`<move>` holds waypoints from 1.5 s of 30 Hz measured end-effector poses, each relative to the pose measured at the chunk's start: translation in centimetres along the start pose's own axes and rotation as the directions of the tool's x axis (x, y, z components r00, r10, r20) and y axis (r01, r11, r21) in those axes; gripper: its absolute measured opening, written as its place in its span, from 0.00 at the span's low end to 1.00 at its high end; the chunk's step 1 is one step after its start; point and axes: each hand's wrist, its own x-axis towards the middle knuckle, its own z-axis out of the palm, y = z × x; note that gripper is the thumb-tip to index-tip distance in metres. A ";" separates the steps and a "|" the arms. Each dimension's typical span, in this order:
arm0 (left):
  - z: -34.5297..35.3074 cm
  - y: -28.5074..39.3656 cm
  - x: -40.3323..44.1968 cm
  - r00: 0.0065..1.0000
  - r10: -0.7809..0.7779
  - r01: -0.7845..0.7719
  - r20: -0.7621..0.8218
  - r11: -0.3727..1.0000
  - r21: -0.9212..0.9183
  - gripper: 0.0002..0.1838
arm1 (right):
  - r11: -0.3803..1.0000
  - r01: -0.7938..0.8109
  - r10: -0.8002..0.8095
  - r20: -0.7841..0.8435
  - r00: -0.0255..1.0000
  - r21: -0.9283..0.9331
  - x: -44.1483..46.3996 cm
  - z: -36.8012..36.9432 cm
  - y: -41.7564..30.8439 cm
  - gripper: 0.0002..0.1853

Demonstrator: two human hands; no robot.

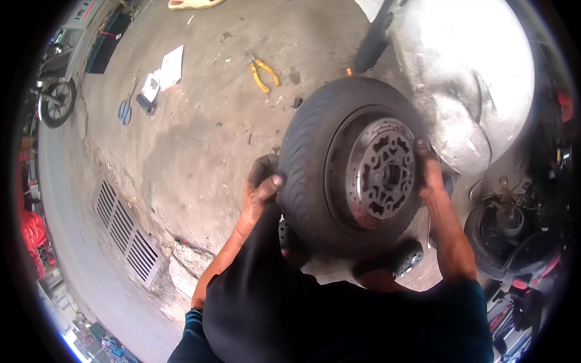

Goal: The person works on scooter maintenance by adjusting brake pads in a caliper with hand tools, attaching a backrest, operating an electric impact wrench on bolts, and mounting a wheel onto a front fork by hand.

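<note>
A wheel with a black tyre (302,163) and a metal brake disc (363,175) on its face stands tilted in front of my body, above my shoes. My left hand (264,181) grips the tyre's left edge, its thumb against the tread and its fingers partly hidden. On the opposite side, my right hand (428,169) holds the wheel's right edge, with part of the fingers out of sight behind the rubber.
Yellow-handled pliers (264,75) lie beyond the wheel, and scissors (125,111) lie farther left near white paper (172,65). A metal grate (127,233) is at the lower left. A large silvery object (466,78) stands at the upper right, above another wheel (484,242).
</note>
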 end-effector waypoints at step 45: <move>12.7 11.5 -1.7 0.825 -0.278 0.074 0.492 0.916 0.394 0.59 | 0.830 -0.466 0.436 0.164 0.885 0.307 -10.3 4.0 5.7 0.34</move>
